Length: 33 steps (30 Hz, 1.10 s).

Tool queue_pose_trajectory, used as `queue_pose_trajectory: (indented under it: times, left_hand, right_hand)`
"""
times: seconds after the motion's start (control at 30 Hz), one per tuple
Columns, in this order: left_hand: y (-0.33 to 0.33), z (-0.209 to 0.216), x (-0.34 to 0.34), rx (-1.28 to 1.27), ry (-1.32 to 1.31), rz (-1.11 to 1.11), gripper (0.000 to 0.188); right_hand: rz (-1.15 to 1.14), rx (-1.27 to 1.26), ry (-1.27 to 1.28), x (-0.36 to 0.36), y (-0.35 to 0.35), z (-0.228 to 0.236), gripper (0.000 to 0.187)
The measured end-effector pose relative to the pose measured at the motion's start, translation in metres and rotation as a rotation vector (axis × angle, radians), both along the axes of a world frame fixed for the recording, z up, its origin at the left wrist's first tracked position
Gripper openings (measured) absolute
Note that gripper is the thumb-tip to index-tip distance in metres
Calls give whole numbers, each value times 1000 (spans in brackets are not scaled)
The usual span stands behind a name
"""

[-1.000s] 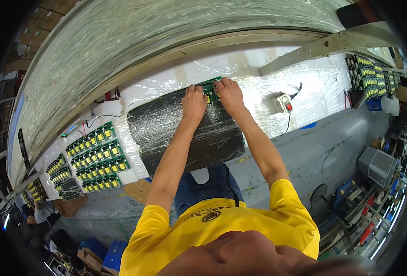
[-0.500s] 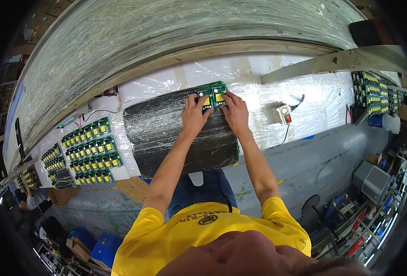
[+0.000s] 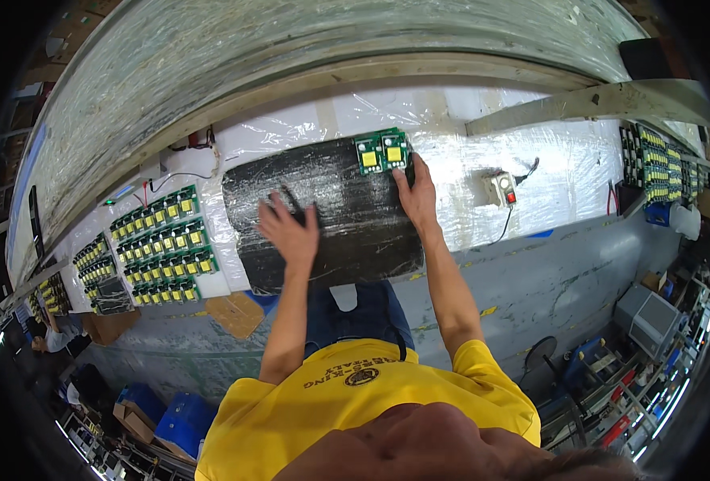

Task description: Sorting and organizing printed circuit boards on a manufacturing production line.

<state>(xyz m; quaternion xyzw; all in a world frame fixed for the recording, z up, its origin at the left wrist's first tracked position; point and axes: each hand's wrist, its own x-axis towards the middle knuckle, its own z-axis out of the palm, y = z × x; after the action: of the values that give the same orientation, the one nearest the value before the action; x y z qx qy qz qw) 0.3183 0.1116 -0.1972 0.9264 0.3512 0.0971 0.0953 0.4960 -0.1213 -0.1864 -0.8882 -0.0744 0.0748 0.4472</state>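
Two green circuit boards with yellow blocks, the left board [image 3: 369, 158] and the right board [image 3: 394, 152], lie side by side at the far right corner of a black mat [image 3: 347, 232]. My right hand [image 3: 420, 196] has its thumb at the right board's near edge and its fingers along the right edge, closed about that corner. Over the mat's left half, my left hand [image 3: 291, 234] holds nothing, its fingers spread and slightly blurred. A dark shadow or strip shows just beyond its fingertips.
Rows of similar boards [image 3: 162, 248] stand to the left. A white power socket with a red switch [image 3: 502, 190] sits to the right on the plastic-covered table [image 3: 563, 180]. A frame rail [image 3: 331, 84] runs along the back. More boards [image 3: 661, 164] are at far right.
My left hand has left the left board and swung left and nearer over the mat, its fingers spreading. The right hand stays by the right board. Both boards remain on the mat.
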Motion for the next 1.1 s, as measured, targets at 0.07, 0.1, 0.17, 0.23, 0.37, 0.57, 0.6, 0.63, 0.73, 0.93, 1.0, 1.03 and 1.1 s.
queue_pose_trajectory:
  times: [0.07,0.1,0.17,0.23,0.37,0.57,0.6,0.63,0.73,0.93,1.0,1.03,1.1]
  left_hand:
    - [42,-19,-33,72,41,130,105]
    - [57,-20,-47,59,71,114,105]
    - [85,-27,-61,-12,60,267,115]
    - [104,-28,-65,-134,-25,234,117]
    - [110,-13,-56,-188,53,248,111]
    - [108,-30,-65,-117,-47,234,100]
    - [107,-30,-66,-126,-70,233,100]
    - [113,-29,-66,-143,-66,220,101]
    - [99,-6,-64,130,-191,216,79]
    - [127,37,-148,-189,-396,299,30]
    - [153,45,-188,-292,-387,474,24]
    - [174,46,-212,-244,-344,465,25]
    - [219,48,-239,-218,-313,457,27]
  right_hand:
    - [-9,-1,67,2,0,-5,60]
    - [-24,-15,97,-1,0,-3,60]
    - [2,5,91,5,4,2,61]
    - [19,8,108,8,5,7,62]
    - [12,-65,122,16,3,-2,64]
    - [56,103,132,10,3,-21,64]
    - [71,120,60,8,3,-20,66]
    - [25,130,96,2,4,-19,68]
    - [41,-126,-306,-29,18,7,60]
    - [416,-154,25,-146,122,78,31]
    - [708,-35,-236,-180,170,66,22]
    - [758,13,-172,-201,202,66,20]
    - [872,27,-112,-234,263,58,26]
